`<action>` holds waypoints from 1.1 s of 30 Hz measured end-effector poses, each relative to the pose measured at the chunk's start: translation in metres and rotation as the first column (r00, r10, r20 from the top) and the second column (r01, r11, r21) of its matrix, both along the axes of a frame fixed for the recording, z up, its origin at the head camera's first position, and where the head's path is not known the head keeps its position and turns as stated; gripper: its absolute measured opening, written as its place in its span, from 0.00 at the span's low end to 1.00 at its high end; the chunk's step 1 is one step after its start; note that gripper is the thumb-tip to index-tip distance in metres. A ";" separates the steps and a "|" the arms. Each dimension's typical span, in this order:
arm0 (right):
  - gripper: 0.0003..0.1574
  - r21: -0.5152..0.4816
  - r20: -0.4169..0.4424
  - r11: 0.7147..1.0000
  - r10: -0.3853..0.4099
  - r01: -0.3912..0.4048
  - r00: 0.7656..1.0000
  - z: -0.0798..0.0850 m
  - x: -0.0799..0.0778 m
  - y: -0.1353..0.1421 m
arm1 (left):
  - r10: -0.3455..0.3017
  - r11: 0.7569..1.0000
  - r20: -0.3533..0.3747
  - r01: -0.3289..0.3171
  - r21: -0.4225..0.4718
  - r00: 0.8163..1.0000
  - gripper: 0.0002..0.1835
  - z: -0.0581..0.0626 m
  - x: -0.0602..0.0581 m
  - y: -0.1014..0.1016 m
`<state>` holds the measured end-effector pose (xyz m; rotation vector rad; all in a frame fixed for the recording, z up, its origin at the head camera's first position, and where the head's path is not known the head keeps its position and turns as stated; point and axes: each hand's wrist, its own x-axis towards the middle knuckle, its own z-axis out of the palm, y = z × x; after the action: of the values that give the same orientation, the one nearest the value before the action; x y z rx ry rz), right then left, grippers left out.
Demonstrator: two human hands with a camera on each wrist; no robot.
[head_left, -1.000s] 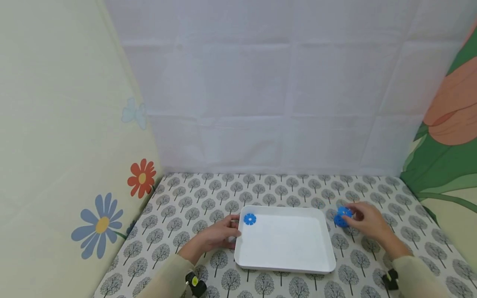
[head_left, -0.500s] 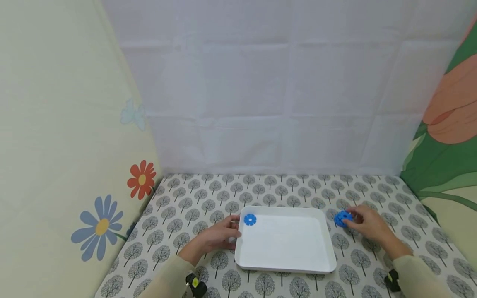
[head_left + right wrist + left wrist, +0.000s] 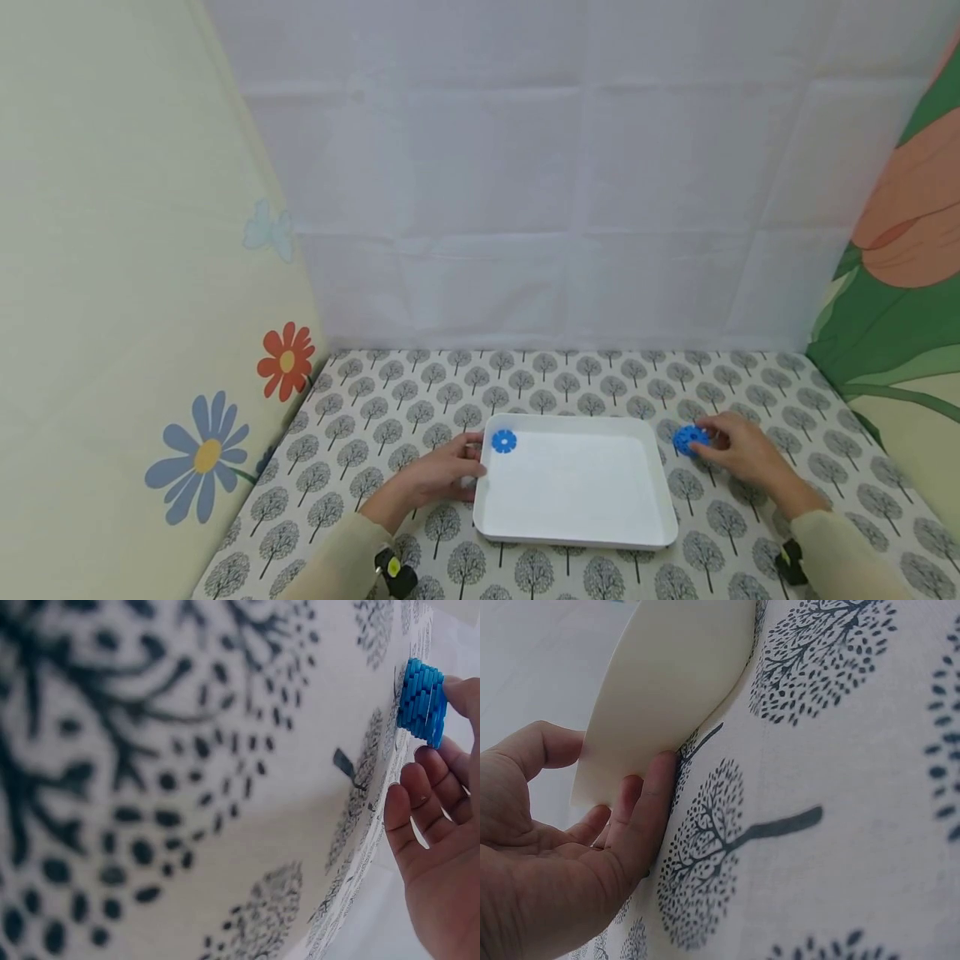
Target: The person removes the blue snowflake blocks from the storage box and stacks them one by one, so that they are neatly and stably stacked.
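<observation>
A white rectangular tray [image 3: 581, 492] lies on the cloth, with one blue notched plastic disc [image 3: 504, 441] flat in its far left corner. My left hand [image 3: 442, 475] holds the tray's left side; in the left wrist view the thumb meets the rim and the fingers [image 3: 656, 784] press near the foot of the outer wall. To the right of the tray stands a short stack of several blue notched discs [image 3: 421, 701]. My right hand [image 3: 742, 450] has thumb and fingertips around the top of this stack, at its uppermost disc. Part of the stack is hidden by the fingers.
A cloth printed with grey trees [image 3: 465, 567] covers the table. Behind it hangs a creased white sheet [image 3: 487, 208]. Flower-painted panels stand on the left [image 3: 150, 292] and on the right [image 3: 900, 350].
A second ago my right hand held a blue disc tilted above the others; it has come down flat onto the stack. The left hand and tray stay in place.
</observation>
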<state>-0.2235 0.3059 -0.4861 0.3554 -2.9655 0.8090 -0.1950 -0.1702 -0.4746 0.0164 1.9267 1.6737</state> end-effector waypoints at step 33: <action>0.20 -0.154 -0.105 0.962 0.212 -0.227 0.972 0.045 -0.012 -0.083 | 0.001 1.000 -0.006 -0.001 -0.015 1.000 0.41 -0.002 -0.001 0.000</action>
<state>-0.2354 0.2230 -0.4416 0.7000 -2.7859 1.0244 -0.1959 -0.1706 -0.4769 0.0153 1.9440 1.6617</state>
